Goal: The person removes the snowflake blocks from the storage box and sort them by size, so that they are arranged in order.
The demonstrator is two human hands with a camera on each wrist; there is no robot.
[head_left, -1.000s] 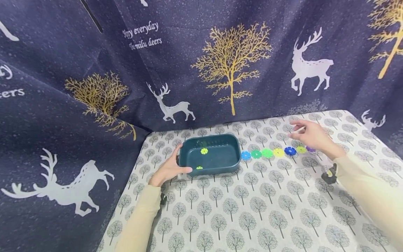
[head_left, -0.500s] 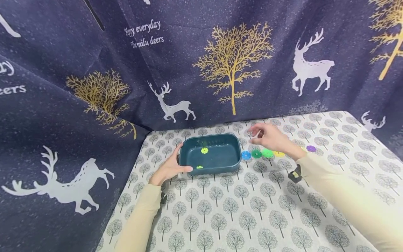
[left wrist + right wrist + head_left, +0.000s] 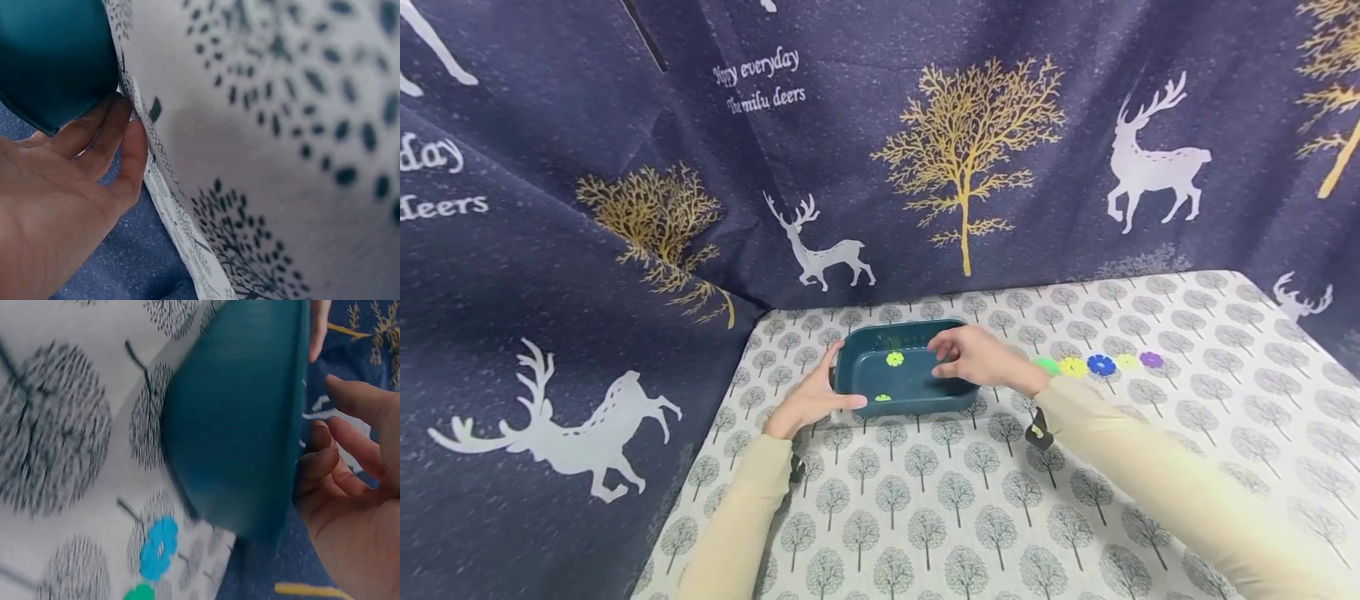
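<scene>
A dark teal rectangular plastic basin point(image 3: 917, 406) stands on the table. My left hand point(image 3: 812, 402) grips its left end, thumb along the front rim; in the left wrist view the fingertips point(image 3: 112, 115) lie at the basin's wall. Over the basin's right part hovers my right hand point(image 3: 976, 357), fingers loosely bent, thumb apart, nothing seen between them in the right wrist view. A yellow-green flower-shaped disc point(image 3: 895, 359) lies inside the basin, another point(image 3: 883, 398) by its front wall. In the right wrist view, a light-blue disc point(image 3: 159, 548) lies on the cloth beside the basin.
Right of the basin runs a row of flower-shaped discs, among them a yellow disc point(image 3: 1073, 367), a dark-blue disc point(image 3: 1101, 364) and a purple disc point(image 3: 1152, 359). The right forearm hides part of the row. A dark-blue curtain point(image 3: 1000, 208) hangs behind the table.
My right hand has swept left from above the row's right end to over the basin. The left hand keeps its grip and the basin has stayed put. The view has shifted slightly.
</scene>
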